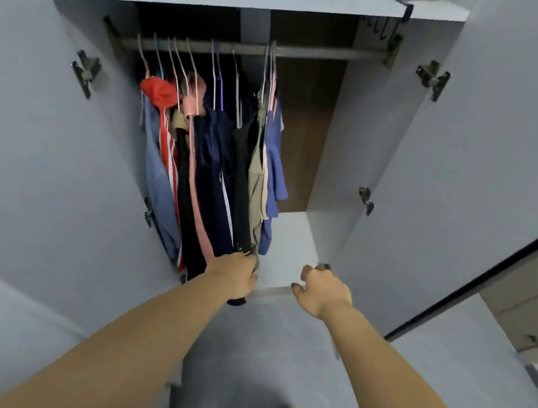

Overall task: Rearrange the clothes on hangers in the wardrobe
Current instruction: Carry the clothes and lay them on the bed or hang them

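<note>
Black garment (pixel 241 183) is the one in play. The left hand (pixel 235 274) has its fingers wrapped round the bottom end and holds it out toward the camera. The top end runs up among the hangers (pixel 177 60) on the rail (pixel 330 53). The right hand (pixel 322 295) is just beside it at the front edge of the wardrobe (pixel 354 129) floor, with fingers loosely curled and nothing in them as far as I can see. All the clothes (pixel 213 149) sit bunched on the left half of the rail.

My take on doing this bit well: don't yank from the hem, that'll likely tilt the hanger or drag the garment off it. Use the low grip to fan the piece clear of its neighbours. Then send the free hand up to the hook and lift it off before sliding it along.

Labels: nothing readable. The red top (pixel 159 90) has white stripes lower down, but there's no logo I can make out.
</note>
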### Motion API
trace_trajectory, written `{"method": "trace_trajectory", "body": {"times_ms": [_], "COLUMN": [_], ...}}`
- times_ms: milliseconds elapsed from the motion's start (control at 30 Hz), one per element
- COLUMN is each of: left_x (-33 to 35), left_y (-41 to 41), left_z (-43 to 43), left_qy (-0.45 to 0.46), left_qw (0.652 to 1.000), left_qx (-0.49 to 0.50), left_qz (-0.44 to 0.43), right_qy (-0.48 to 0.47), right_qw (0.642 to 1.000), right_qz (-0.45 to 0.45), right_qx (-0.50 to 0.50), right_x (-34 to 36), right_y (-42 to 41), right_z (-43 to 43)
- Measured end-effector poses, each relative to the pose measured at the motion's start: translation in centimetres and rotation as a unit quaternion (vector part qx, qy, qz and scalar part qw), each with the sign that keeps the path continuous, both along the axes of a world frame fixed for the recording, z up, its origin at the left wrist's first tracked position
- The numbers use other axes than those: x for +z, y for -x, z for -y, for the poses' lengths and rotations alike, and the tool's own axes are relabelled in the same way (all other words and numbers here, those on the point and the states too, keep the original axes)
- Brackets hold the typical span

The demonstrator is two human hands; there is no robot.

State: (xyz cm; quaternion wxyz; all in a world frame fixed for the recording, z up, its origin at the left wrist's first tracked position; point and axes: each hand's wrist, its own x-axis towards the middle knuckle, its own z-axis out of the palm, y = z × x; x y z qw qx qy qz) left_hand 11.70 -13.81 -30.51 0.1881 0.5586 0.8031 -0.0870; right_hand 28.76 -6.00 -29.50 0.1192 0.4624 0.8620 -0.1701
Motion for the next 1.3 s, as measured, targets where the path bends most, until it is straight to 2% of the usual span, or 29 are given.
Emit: {"method": "trace_trajectory", "body": {"times_ms": [133, 400, 533, 667, 767, 900, 1133, 1300], "left_x": [1.5, 4.2, 5.7, 7.6, 9.2, 9.5, 9.1, 8.9], "left_y": [1.6, 7.9, 12.1, 16.2, 18.8, 22.0, 24.1, 25.1], "left_z": [-4.4, -11.8, -16.2, -21.8, -26.1, -30.3, -34.8, -36.5], "left_qy": [-0.01, -0.064, -0.116, -0.181, -0.167, -0.156, -0.236, -0.212], "left_qw": [1.0, 0.984, 0.981, 0.974, 0.979, 0.976, 0.948, 0.949], "left_qx": [0.027, 0.158, 0.156, 0.134, 0.117, 0.142, 0.179, 0.203], "left_qz": [0.006, 0.054, 0.02, -0.007, 0.008, 0.047, 0.114, 0.115], "right_qy": [-0.002, 0.001, 0.006, 0.006, 0.021, 0.035, 0.091, 0.135], "right_qw": [0.999, 0.996, 0.995, 0.994, 0.989, 0.976, 0.954, 0.933], "right_qz": [-0.008, -0.031, -0.057, -0.095, -0.141, -0.215, -0.273, -0.302], "right_qx": [0.034, 0.081, 0.087, 0.06, 0.034, -0.006, -0.08, -0.139], "right_x": [0.9, 2.6, 4.3, 6.7, 8.4, 9.6, 7.8, 6.8], "right_y": [1.9, 8.7, 14.3, 19.6, 23.3, 27.7, 32.1, 33.6], "right_z": [-6.7, -16.9, -21.0, -25.4, -28.4, -31.6, -34.8, -36.3]}}
